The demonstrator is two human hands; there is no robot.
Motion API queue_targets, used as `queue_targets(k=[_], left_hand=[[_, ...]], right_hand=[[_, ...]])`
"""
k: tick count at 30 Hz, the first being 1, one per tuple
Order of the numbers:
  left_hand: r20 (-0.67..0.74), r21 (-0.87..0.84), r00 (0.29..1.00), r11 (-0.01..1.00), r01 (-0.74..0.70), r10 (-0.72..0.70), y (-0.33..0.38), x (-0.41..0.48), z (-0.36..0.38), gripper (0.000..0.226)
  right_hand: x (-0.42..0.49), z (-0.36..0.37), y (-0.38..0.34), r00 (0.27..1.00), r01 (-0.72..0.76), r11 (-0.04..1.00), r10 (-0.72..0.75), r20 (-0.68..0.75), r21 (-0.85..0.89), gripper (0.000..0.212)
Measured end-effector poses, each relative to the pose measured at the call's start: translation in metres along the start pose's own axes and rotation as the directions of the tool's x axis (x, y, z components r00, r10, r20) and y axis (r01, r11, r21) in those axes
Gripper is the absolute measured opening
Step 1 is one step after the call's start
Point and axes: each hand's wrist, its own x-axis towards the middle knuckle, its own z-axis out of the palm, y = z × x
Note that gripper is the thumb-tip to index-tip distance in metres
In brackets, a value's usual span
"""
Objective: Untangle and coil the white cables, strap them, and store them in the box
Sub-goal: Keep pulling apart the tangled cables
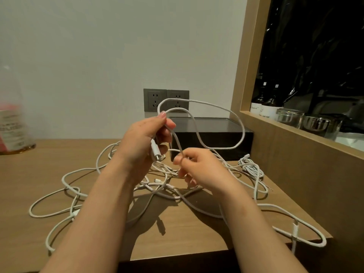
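Centrally, the left hand (145, 138) grips a white cable (216, 106) just above its plug (154, 150); the right hand (197, 166), just beside at lower right, pinches a strand of it. The loop arcs up and rightward over the box (216, 133) (the tangle (157, 186) lies on the bench (39, 174) below).

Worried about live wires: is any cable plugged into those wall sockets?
No, both wall sockets show bare holes; the raised cable loop only passes in front, held by the left hand.

Blurred bottle (12, 123) at the left edge, label illegible
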Motion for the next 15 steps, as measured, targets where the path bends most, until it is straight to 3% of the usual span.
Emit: queue_targets(k=[4,8,11,13,15], left_hand=[[-0.043,0.104,0.999,0.994,0.019,-0.014,-0.003,0.0,0.0,0.034],[-0.084,0.337,0.996,0.94,0.06,-0.033,-0.007,-0.002,0.008,0.03],[-0.212,0.454,0.977,0.885,0.102,-0.004,-0.014,-0.002,0.012,0.034],[-0.267,0.402,0.963,0.903,0.152,-0.043,-0.014,-0.001,0.009,0.036],[-0.262,0.304,0.958,0.932,0.196,-0.116,-0.013,0.002,0.005,0.034]], right_hand=[[-0.005,-0.027,-0.008,0.924,0.119,0.992,-0.093,-0.371,0.046,0.015],[-0.019,-0.055,-0.016,0.805,0.265,0.964,-0.218,-0.552,0.006,0.017],[-0.012,-0.067,0.007,0.779,0.045,0.999,-0.021,-0.627,0.021,0.018],[-0.009,-0.074,0.028,0.812,-0.204,0.978,0.151,-0.564,-0.032,0.028],[-0.011,-0.079,0.037,0.82,-0.319,0.94,0.211,-0.533,-0.119,0.039]])
